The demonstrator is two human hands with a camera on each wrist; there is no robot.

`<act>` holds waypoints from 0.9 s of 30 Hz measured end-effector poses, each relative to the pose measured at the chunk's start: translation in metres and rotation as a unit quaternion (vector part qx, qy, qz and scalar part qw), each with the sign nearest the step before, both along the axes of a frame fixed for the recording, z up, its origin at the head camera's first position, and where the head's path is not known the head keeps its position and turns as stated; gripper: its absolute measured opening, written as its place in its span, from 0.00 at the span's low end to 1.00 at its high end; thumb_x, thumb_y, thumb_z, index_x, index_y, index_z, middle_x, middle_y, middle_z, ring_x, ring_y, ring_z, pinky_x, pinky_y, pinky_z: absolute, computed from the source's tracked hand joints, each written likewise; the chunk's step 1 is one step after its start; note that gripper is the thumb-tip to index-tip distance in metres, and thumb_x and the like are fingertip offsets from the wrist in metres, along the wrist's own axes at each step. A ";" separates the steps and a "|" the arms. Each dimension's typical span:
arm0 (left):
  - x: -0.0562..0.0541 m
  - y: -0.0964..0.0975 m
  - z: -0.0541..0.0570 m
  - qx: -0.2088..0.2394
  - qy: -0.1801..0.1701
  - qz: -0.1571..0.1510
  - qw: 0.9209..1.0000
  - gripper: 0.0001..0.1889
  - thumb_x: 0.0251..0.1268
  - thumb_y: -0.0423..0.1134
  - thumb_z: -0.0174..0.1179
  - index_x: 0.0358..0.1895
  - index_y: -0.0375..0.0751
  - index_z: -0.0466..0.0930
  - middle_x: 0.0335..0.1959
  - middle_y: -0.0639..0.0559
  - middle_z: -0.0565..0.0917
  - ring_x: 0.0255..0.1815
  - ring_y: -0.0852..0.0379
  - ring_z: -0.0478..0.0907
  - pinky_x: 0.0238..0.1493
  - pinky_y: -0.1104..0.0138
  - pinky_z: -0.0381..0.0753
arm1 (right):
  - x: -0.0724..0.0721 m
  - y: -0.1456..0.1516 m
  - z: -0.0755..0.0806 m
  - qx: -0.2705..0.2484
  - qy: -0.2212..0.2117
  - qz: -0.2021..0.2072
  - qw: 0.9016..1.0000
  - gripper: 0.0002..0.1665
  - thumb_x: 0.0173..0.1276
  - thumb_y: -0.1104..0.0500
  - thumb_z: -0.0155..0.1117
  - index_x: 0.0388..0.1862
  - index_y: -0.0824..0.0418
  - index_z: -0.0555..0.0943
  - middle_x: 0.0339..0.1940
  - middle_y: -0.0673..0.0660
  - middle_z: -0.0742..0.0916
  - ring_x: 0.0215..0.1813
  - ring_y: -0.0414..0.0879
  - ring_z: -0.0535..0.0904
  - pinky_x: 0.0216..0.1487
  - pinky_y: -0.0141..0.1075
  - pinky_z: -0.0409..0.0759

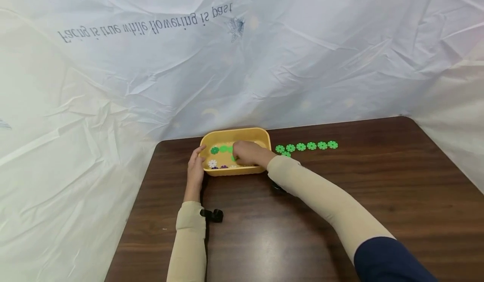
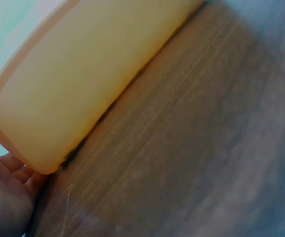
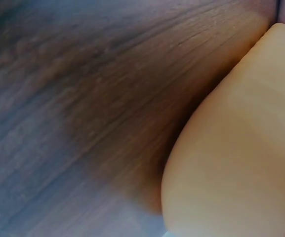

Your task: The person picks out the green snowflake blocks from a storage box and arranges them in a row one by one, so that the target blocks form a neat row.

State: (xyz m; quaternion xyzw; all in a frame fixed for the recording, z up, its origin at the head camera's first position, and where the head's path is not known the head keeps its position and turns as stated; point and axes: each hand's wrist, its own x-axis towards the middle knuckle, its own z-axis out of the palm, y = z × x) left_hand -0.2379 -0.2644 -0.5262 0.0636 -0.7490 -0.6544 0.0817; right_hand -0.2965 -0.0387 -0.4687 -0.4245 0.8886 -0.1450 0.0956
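Note:
A yellow plastic basin [image 1: 236, 172] sits near the table's back edge with flower-shaped plastic discs in it. My left hand [image 1: 195, 169] grips its left end, thumb and fingers at the rim; the left wrist view shows fingers against the outer wall. Over the right side reaches my right hand [image 1: 247, 152], knuckles up and fingers bent down inside among light green discs [image 1: 224, 148]. Its fingertips are hidden, so I cannot tell what they hold. Also inside are a dark green disc [image 1: 214, 150], a white disc [image 1: 212, 163] and a purple disc [image 1: 224, 167].
Right of the basin, several bright green flower discs [image 1: 311, 146] form a row on the brown wooden table [image 1: 359, 198], with one more disc [image 1: 286, 154] just in front of its left end. White printed fabric [image 1: 211, 72] hangs behind and beside the table.

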 end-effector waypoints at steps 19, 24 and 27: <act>0.000 -0.004 0.001 0.001 -0.014 -0.008 1.000 0.26 0.80 0.36 0.41 0.77 0.47 0.73 0.83 0.48 0.61 0.83 0.47 0.54 0.78 0.48 0.54 | 0.004 0.000 0.000 -0.021 -0.022 -0.032 0.999 0.19 0.67 0.72 0.61 0.27 0.55 0.64 0.24 0.48 0.59 0.26 0.42 0.51 0.32 0.37 0.55; 0.001 -0.003 -0.001 -0.007 -0.014 -0.006 1.000 0.26 0.79 0.35 0.42 0.75 0.48 0.74 0.83 0.48 0.63 0.82 0.46 0.57 0.77 0.48 0.56 | 0.004 0.006 0.004 -0.015 -0.024 -0.033 0.999 0.22 0.66 0.72 0.60 0.26 0.55 0.59 0.25 0.48 0.54 0.26 0.42 0.48 0.32 0.37 0.54; 0.002 -0.003 -0.002 -0.016 -0.004 -0.006 1.000 0.26 0.78 0.36 0.42 0.75 0.48 0.74 0.82 0.47 0.63 0.81 0.45 0.57 0.77 0.46 0.56 | 0.003 0.012 0.011 -0.022 -0.028 -0.037 0.999 0.17 0.69 0.71 0.61 0.28 0.59 0.63 0.27 0.49 0.57 0.26 0.42 0.51 0.33 0.38 0.55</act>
